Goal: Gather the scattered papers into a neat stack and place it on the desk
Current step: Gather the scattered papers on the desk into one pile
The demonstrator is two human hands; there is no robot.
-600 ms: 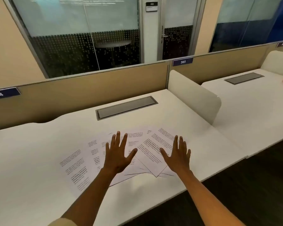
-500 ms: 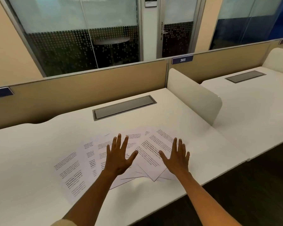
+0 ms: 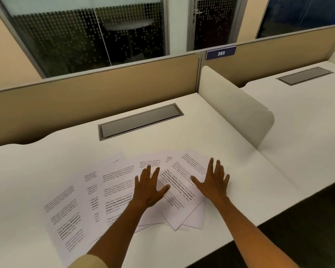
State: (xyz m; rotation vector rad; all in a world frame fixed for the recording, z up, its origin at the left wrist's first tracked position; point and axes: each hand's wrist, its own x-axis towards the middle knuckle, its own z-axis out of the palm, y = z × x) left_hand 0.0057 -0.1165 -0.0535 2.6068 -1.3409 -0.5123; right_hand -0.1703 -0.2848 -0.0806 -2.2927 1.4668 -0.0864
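Head view looks down on a white desk (image 3: 211, 136) that fills the middle of the frame; printed papers (image 3: 112, 192) lie fanned across its lower centre, overlapping one another at different angles, from a sheet at the lower left of the frame to a tilted cluster at the lower centre-right; none of them is squared into a stack. Both hands are spread flat, palms down, fingers splayed and gripping nothing. Left hand (image 3: 148, 188) sits over the middle of the fan, its forearm coming up from the bottom edge of the frame with a pale sleeve (image 3: 87, 261) at the lower left; right hand (image 3: 214, 182) lies over the right-hand sheets, its little-finger side close to the edge of the outermost page; whether the palms press on the paper or hover just above it cannot be told. The two thumbs point toward each other with a strip of printed page between them.

Above the papers, in the centre of the frame, a grey cable flap (image 3: 139, 121) is set into the desk surface; a tan partition (image 3: 85, 99) runs behind it; a rounded white divider (image 3: 238, 109) stands at the right of the desk, separating it from a neighbouring desk (image 3: 307, 122) at the right of the frame; a blue sign reading 385 (image 3: 220, 53) sits on the partition's top edge at the upper right.
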